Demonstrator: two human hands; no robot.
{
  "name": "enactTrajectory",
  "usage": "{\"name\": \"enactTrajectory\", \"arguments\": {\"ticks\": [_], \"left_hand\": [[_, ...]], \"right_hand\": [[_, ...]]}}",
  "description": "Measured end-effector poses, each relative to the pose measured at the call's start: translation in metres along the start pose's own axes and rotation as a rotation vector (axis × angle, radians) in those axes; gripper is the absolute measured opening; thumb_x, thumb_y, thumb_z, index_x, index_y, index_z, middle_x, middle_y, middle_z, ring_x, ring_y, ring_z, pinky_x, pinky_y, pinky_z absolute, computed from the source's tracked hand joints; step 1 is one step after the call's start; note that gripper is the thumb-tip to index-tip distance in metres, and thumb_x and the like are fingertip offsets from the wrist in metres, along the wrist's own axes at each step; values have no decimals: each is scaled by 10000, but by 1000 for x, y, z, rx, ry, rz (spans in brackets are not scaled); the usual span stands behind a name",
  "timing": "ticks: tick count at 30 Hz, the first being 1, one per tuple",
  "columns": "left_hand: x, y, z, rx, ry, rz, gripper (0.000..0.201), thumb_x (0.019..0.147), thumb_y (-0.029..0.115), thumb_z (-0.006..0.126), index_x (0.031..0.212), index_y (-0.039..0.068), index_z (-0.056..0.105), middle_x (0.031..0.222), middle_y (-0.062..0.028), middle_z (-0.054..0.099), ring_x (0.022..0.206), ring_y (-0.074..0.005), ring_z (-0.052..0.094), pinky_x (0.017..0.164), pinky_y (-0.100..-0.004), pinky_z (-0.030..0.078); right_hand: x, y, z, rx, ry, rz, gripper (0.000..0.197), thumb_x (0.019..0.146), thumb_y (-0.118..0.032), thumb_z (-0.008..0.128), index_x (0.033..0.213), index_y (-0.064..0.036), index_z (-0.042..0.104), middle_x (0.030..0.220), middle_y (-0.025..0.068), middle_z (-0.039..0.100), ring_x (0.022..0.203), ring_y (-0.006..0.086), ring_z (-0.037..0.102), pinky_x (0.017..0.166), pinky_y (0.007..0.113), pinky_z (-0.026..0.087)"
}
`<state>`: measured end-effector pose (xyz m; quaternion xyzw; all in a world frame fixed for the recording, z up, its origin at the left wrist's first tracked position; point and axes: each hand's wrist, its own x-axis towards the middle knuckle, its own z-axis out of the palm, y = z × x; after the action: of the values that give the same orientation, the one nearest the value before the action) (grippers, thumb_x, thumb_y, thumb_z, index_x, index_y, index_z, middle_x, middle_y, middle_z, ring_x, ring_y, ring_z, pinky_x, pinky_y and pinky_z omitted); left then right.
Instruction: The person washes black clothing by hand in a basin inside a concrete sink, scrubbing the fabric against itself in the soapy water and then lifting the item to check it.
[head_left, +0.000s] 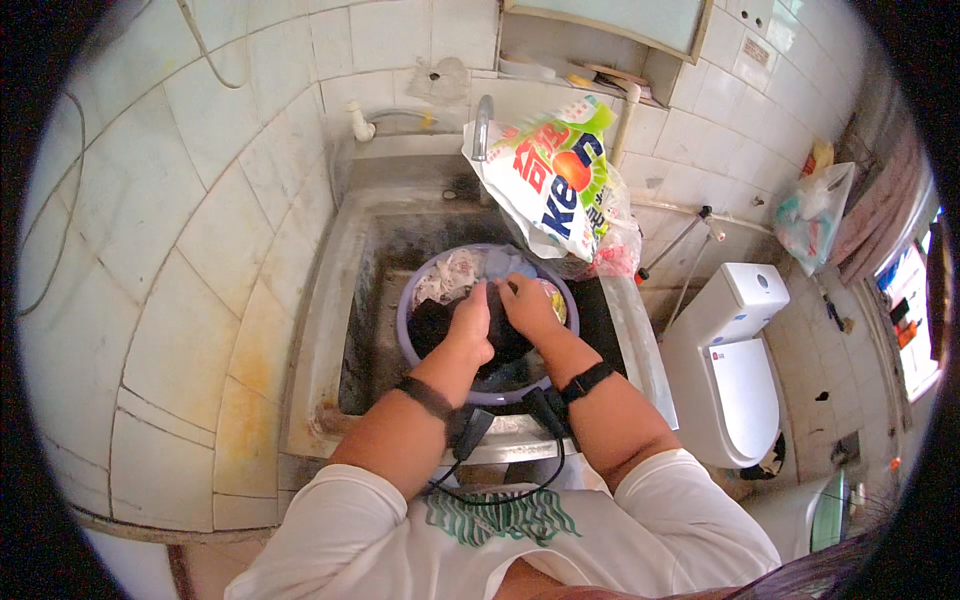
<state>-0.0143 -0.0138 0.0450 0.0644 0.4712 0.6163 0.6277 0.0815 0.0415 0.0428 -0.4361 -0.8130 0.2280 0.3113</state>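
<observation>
A round lavender basin [404,335] sits inside the sink and holds wet laundry. Black cloth [430,322] lies across its middle, under and between my hands. My left hand [470,325] is closed on this cloth, thumb upward. Close beside it, my right hand [530,308] grips the same dark cloth with curled fingers. Toward the basin's far side are a pale patterned cloth [458,270] and a blue-grey cloth [505,263]. A small yellow-green item [555,298] shows at the right, partly hidden by my right hand. Some water shows near the front rim.
The worn stone sink [318,330] surrounds the basin. A large white-and-green detergent bag [545,180] stands on its far right corner, beside the metal tap [484,125]. A white toilet [740,390] is to the right. Black cables [500,500] hang between my wrist straps.
</observation>
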Motion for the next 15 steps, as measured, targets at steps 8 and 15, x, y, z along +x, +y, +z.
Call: {"name": "enactTrajectory", "arguments": {"ticks": [8, 15], "left_hand": [[24, -14, -17, -54, -138, -26, 520, 928, 455, 386, 1254, 56, 457, 1328, -113, 440, 1192, -256, 426, 983, -410, 325], [8, -6, -2, -72, -111, -81, 399, 905, 394, 434, 1079, 64, 576, 1044, -102, 624, 883, -255, 610, 785, -416, 488]], "right_hand": [[-13, -28, -6, 74, -45, -160, 286, 851, -284, 532, 929, -19, 606, 809, 237, 614, 771, 433, 584, 685, 484, 463], [0, 0, -1, -23, 50, 55, 335, 869, -304, 506, 896, 13, 612, 863, 260, 614, 801, 444, 586, 795, 502, 442]]}}
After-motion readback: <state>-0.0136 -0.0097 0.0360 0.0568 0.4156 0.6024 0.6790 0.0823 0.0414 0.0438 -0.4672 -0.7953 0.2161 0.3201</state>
